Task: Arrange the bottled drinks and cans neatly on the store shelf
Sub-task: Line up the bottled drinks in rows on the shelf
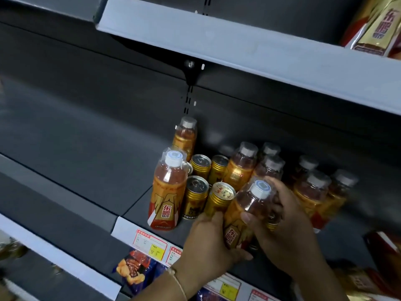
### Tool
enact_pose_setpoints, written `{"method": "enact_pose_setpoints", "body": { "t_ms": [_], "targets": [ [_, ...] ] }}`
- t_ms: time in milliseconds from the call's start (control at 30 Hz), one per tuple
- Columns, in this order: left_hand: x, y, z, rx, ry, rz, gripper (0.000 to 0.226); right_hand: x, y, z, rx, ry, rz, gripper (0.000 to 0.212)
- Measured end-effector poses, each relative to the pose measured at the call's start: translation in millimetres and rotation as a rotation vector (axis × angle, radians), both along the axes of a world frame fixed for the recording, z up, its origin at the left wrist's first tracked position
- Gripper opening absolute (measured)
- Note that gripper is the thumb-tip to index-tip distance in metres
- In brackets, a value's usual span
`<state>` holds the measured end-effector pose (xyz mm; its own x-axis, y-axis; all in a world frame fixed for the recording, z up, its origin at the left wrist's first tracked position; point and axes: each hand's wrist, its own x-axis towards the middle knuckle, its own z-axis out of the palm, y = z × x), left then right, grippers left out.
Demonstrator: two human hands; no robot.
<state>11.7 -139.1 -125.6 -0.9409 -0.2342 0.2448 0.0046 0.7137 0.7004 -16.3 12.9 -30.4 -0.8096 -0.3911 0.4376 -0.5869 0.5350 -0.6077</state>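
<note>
Both hands are closed round one orange energy-drink bottle (245, 213) at the front edge of the store shelf (130, 213): the left hand (208, 242) is curled about its lower body and base, the right hand (284, 231) is wrapped round its shoulder just below the white cap. Its long axis is tilted, cap leaning away and up, base toward the person, so it is judged not yet stood upright. A gold can (219, 202) is touched on its left side, with a second can (195, 196) just beside that and two more cans behind. A standing front bottle (167, 192) is seen further left, a lone bottle (185, 135) at the back. More bottles (312, 192) are crowded to the right (blurred there), so little free room is left on either side. Price tags (152, 244) are fixed along the shelf lip
</note>
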Motion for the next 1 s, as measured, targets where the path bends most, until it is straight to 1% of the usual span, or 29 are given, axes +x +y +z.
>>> {"method": "enact_pose_setpoints", "body": {
  "t_ms": [100,200,267,333,400,467,567,633,667,767,833,1000],
  "targets": [
    [-0.1,-0.8,-1.7,-0.004,0.015,0.009,0.081,-4.6,-0.2,5.4,0.067,-0.040,-0.015,0.089],
    [-1.3,-1.1,-0.2,-0.017,0.022,0.015,0.077,-10.3,14.1,9.5,0.082,-0.108,-0.008,0.097],
    [-2.6,1.0,1.4,-0.041,0.017,0.041,0.075,-13.3,28.7,8.2,0.079,-0.128,-0.024,0.095],
    [-3.1,5.2,2.8,-0.069,0.027,0.074,0.073,-17.0,39.8,3.2,0.092,-0.136,-0.058,0.087],
    [-2.6,10.5,3.7,-0.077,0.043,0.093,0.073,-19.3,43.6,-3.9,0.122,-0.132,-0.080,0.068],
    [-2.7,14.5,5.3,-0.077,0.052,0.098,0.073,-20.0,41.3,-10.7,0.169,-0.083,-0.109,0.051],
    [-5.3,19.1,9.6,-0.093,0.048,0.093,0.075,-23.6,39.8,-18.0,0.140,-0.011,-0.210,0.038],
    [-5.2,23.8,10.4,-0.068,0.042,0.084,0.079,-28.1,42.0,-21.6,0.135,-0.009,-0.264,0.029],
    [-4.3,26.8,10.8,-0.050,0.041,0.084,0.080,-29.6,43.8,-25.0,0.142,-0.020,-0.265,0.030],
    [-1.3,32.1,12.5,-0.071,0.042,0.104,0.074,-30.6,46.5,-37.3,0.147,-0.114,-0.269,0.044],
    [-2.5,33.7,13.8,-0.099,0.046,0.118,0.073,-31.9,48.6,-41.8,0.113,-0.116,-0.289,0.049],
    [-8.7,40.3,17.7,-0.152,0.046,0.136,0.069,-32.9,51.9,-44.8,0.052,-0.103,-0.373,0.053]
  ]
}}
